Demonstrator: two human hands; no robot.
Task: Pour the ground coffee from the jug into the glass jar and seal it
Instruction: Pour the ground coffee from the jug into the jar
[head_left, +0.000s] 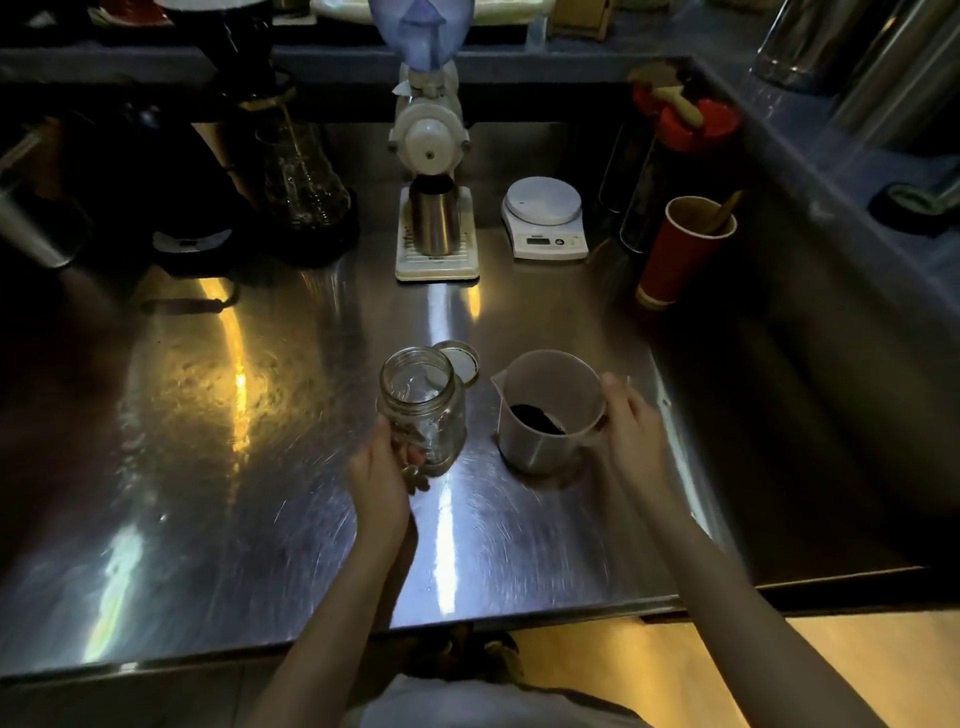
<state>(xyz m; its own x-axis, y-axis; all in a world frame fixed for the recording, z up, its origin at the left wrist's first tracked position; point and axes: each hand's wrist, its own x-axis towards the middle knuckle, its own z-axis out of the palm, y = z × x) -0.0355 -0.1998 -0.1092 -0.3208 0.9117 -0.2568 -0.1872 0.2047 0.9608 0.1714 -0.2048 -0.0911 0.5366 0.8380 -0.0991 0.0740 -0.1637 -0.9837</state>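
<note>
— What's the worktop like?

— A brushed stainless-steel counter (291, 467), scuffed and shiny, catching yellow and white glare in a dim room. A raised blue-grey ledge (831, 156) runs along the back and the right side. At the back stand a white coffee grinder (430, 135) with a steel cup (432, 215) under its spout, a white digital kitchen scale (543, 218), and a red paper cup (685, 249) with a wooden stick in it. Dark machines and a clear ribbed glass carafe (304, 176) sit on the left.

— And the containers up front?

— A clear glass jar (423, 405) stands open and looks empty, with its round metal lid (462, 361) lying flat on the counter just behind it. Beside it on the right is a translucent grey plastic measuring jug (545, 410), upright on the counter, with a small dark heap of ground coffee (537, 418) at the bottom.

— The hands?

— The left hand (382, 478) is wrapped round the jar's lower body, fingers curled on the glass. The right hand (631, 428) grips the jug's handle side, thumb at the rim.
</note>
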